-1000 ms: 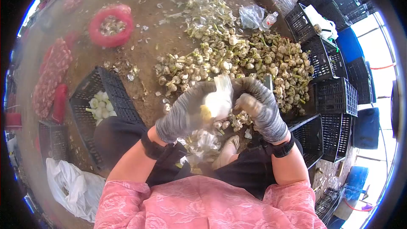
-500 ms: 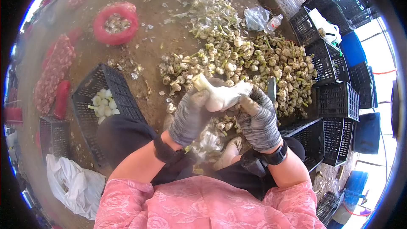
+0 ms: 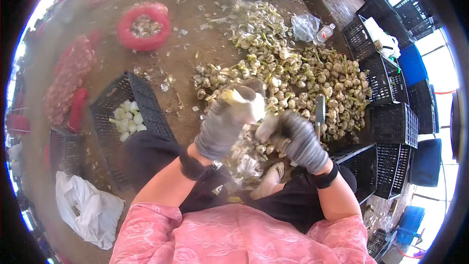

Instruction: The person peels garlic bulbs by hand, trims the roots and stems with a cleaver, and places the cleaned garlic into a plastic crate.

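Observation:
My left hand [image 3: 222, 127], in a grey striped work glove, is closed around a pale garlic bulb [image 3: 251, 107] with a thick cut stem, blurred by motion. Just to the right is my right hand [image 3: 295, 139], gloved the same way, apart from the bulb with its fingers curled in; I cannot tell what they hold. A narrow grey metal blade [image 3: 320, 110] stands upright just beyond the right hand. A big heap of unpeeled garlic bulbs [image 3: 337, 85] spreads over the floor in front. Thin papery skins [image 3: 244, 164] lie below my hands.
At left, a black crate [image 3: 154, 110] holds peeled white bulbs [image 3: 129, 120]. Farther off are a red mesh bag [image 3: 124, 32] rolled open and a plastic bottle [image 3: 326, 33]. Black crates [image 3: 393, 122] line the right side; a white sack [image 3: 93, 210] lies lower left.
My right hand has come off the garlic bulb and moved slightly down. The left hand still holds the bulb, now turned. The whole view has shifted a little.

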Action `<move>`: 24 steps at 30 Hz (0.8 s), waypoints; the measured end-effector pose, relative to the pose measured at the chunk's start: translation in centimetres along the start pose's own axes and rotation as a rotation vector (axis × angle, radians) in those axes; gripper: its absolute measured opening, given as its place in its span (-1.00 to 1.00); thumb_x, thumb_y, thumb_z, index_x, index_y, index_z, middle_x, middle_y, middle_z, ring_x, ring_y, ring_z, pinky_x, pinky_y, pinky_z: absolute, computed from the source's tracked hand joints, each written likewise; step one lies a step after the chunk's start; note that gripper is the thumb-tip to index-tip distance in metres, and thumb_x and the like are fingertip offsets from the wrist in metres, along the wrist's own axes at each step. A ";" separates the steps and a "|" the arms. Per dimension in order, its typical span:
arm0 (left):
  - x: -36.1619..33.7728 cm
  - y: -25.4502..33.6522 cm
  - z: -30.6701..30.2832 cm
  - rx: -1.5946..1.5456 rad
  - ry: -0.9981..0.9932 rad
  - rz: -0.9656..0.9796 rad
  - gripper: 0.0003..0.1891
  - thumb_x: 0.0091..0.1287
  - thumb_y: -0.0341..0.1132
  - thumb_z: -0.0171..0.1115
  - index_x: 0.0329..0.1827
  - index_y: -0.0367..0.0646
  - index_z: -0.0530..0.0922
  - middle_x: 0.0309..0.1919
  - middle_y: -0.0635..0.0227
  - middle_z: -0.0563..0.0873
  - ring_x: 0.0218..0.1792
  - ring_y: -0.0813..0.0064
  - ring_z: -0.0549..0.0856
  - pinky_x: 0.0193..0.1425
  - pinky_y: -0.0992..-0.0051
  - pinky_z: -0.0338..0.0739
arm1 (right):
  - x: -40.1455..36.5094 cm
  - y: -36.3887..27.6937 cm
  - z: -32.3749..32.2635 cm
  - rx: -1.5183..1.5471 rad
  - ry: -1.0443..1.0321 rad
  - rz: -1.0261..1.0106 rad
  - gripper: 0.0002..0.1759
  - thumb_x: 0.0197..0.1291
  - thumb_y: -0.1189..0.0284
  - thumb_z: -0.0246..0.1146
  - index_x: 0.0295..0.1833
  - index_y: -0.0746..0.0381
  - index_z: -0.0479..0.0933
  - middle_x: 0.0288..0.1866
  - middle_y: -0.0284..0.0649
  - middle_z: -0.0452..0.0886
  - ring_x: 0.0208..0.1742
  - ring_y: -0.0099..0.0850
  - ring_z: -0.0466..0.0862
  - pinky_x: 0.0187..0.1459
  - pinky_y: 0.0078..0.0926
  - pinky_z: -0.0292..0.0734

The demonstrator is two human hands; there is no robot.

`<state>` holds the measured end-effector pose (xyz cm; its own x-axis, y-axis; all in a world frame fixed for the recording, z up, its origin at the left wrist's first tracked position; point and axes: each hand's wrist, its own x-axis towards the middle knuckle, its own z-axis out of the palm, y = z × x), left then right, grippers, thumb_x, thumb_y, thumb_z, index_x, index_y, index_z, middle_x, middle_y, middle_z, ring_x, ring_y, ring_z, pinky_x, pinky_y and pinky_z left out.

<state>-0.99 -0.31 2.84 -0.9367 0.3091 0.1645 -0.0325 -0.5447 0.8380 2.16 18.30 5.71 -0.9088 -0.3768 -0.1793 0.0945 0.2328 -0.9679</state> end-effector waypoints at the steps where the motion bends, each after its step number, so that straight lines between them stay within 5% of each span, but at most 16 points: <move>1: 0.0 0.1 0.3 0.012 0.008 -0.017 -0.71 0.18 -0.51 0.15 -0.01 -0.18 0.44 -0.17 0.41 0.54 -0.16 0.60 0.53 -0.03 0.57 0.45 | -0.3 0.4 0.7 -0.112 -0.102 0.096 -0.47 -0.09 0.64 0.26 0.09 0.33 0.36 -0.18 -0.15 0.58 -0.17 -0.48 0.57 -0.12 -0.50 0.48; 4: 0.0 0.2 0.9 0.093 0.024 -0.053 -0.68 0.18 -0.51 0.16 0.02 -0.17 0.42 -0.20 0.45 0.54 -0.18 0.66 0.51 -0.04 0.61 0.43 | -0.6 1.1 2.3 -0.010 -0.133 0.308 -0.19 -0.15 0.63 0.32 0.30 0.26 0.18 -0.08 -0.18 0.53 -0.18 -0.52 0.55 -0.16 -0.58 0.48; 6: -0.4 -0.5 1.3 0.150 0.022 -0.083 -0.68 0.18 -0.50 0.16 0.02 -0.17 0.41 -0.21 0.46 0.53 -0.19 0.67 0.50 -0.05 0.63 0.43 | -0.4 0.4 2.2 0.319 0.269 0.241 -0.51 0.07 0.32 0.27 0.13 0.17 0.38 -0.25 -0.35 0.50 -0.24 -0.51 0.43 -0.25 -0.46 0.47; 7: -0.7 -0.8 1.6 0.087 -0.027 -0.135 -0.70 0.17 -0.47 0.19 -0.01 -0.15 0.44 -0.15 0.44 0.54 -0.13 0.62 0.51 0.00 0.58 0.43 | -1.0 0.1 1.1 -0.091 0.212 0.062 -0.34 -0.07 0.44 0.35 0.21 0.24 0.30 -0.18 -0.29 0.51 -0.21 -0.48 0.48 -0.15 -0.46 0.46; 10: -1.6 -2.1 3.0 -0.008 -0.206 -0.361 -0.60 0.13 -0.41 0.25 0.06 -0.12 0.39 0.08 0.34 0.44 0.10 0.48 0.43 0.18 0.48 0.32 | -0.9 2.2 0.9 -0.097 0.212 -0.324 -0.30 -0.17 0.57 0.35 0.20 0.28 0.30 -0.11 -0.18 0.54 -0.16 -0.46 0.55 -0.13 -0.54 0.48; 11: -1.6 -2.0 3.3 0.026 -0.249 -0.284 -0.47 0.13 -0.45 0.22 0.19 -0.08 0.28 0.04 0.32 0.45 0.07 0.49 0.44 0.16 0.50 0.35 | -1.4 2.6 0.3 -0.147 0.216 -0.318 -0.37 -0.20 0.57 0.37 0.12 0.27 0.38 -0.15 -0.19 0.57 -0.18 -0.46 0.56 -0.13 -0.53 0.48; 12: -1.7 -1.8 3.4 0.060 -0.282 -0.209 -0.34 0.12 -0.49 0.18 0.32 -0.04 0.17 0.01 0.31 0.46 0.04 0.50 0.46 0.15 0.52 0.38 | -1.7 2.9 -0.7 0.021 0.149 -0.079 -0.47 -0.20 0.60 0.36 0.01 0.26 0.45 -0.21 -0.21 0.59 -0.20 -0.45 0.57 -0.15 -0.51 0.49; 13: -1.3 -2.5 2.5 0.411 -0.285 0.127 -0.34 0.12 -0.45 0.22 0.32 -0.05 0.18 0.11 0.28 0.41 0.19 0.39 0.35 0.28 0.42 0.25 | -1.9 2.6 -2.7 -0.336 0.230 -0.039 -0.52 -0.20 0.64 0.34 -0.04 0.24 0.48 -0.29 -0.25 0.59 -0.27 -0.49 0.57 -0.22 -0.56 0.51; 14: -1.4 -1.6 2.3 0.360 -0.202 0.054 -0.33 0.13 -0.41 0.25 0.32 -0.08 0.16 0.11 0.31 0.41 0.23 0.34 0.31 0.34 0.38 0.15 | -1.9 6.4 -5.8 -0.497 0.294 -0.081 -0.59 -0.17 0.67 0.29 -0.10 0.22 0.49 -0.37 -0.26 0.59 -0.34 -0.48 0.58 -0.27 -0.54 0.51; 16: -0.5 -0.2 1.5 0.107 -0.064 -0.034 -0.52 0.20 -0.37 0.18 0.20 -0.16 0.32 0.10 0.29 0.44 0.11 0.48 0.42 0.20 0.47 0.34 | -3.9 15.0 -15.2 -0.352 0.282 0.544 -0.79 -0.08 0.43 0.28 -0.34 0.31 0.47 -0.30 -0.17 0.63 -0.30 -0.35 0.62 -0.26 -0.42 0.50; 17: 0.0 0.8 1.6 0.153 0.059 -0.118 -0.68 0.26 -0.36 0.10 0.07 -0.18 0.42 -0.05 0.30 0.55 -0.08 0.50 0.54 0.05 0.49 0.45 | -6.4 17.4 -19.2 -0.828 0.201 0.685 -0.67 -0.11 0.31 0.29 -0.27 0.34 0.50 -0.16 -0.09 0.61 -0.17 -0.25 0.62 -0.19 -0.39 0.50; 18: 0.2 1.2 1.3 0.147 0.057 -0.133 -0.68 0.26 -0.36 0.10 0.07 -0.18 0.42 -0.05 0.30 0.55 -0.08 0.50 0.54 0.05 0.49 0.45 | -7.2 12.6 -17.7 -1.274 0.020 0.975 -0.61 -0.16 0.32 0.30 -0.17 0.31 0.54 -0.06 -0.03 0.56 -0.03 -0.17 0.57 -0.09 -0.34 0.49; 20: 0.6 1.7 0.7 -0.123 0.203 -0.265 -0.75 0.28 -0.33 0.06 -0.01 -0.21 0.47 -0.21 0.30 0.62 -0.22 0.47 0.61 -0.05 0.46 0.48 | -9.6 16.6 -20.8 -1.315 -0.444 1.313 -0.62 -0.16 0.36 0.29 -0.13 0.25 0.57 0.00 -0.01 0.53 0.04 -0.16 0.53 -0.02 -0.31 0.47; 24: 1.1 1.5 0.7 -0.186 0.186 -0.275 -0.72 0.31 -0.18 0.04 -0.08 -0.20 0.48 -0.29 0.27 0.63 -0.29 0.44 0.61 -0.15 0.43 0.49 | -6.3 16.9 -16.4 -1.256 -0.065 0.913 -0.70 -0.12 0.43 0.16 -0.18 0.24 0.57 -0.18 0.01 0.59 -0.10 -0.09 0.59 -0.11 -0.29 0.51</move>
<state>-1.81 -0.25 4.66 -0.9310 0.3257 -0.1648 -0.3380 -0.5985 0.7263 2.84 39.28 -6.60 -0.7130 0.2773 -0.6440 0.1675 0.9592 0.2276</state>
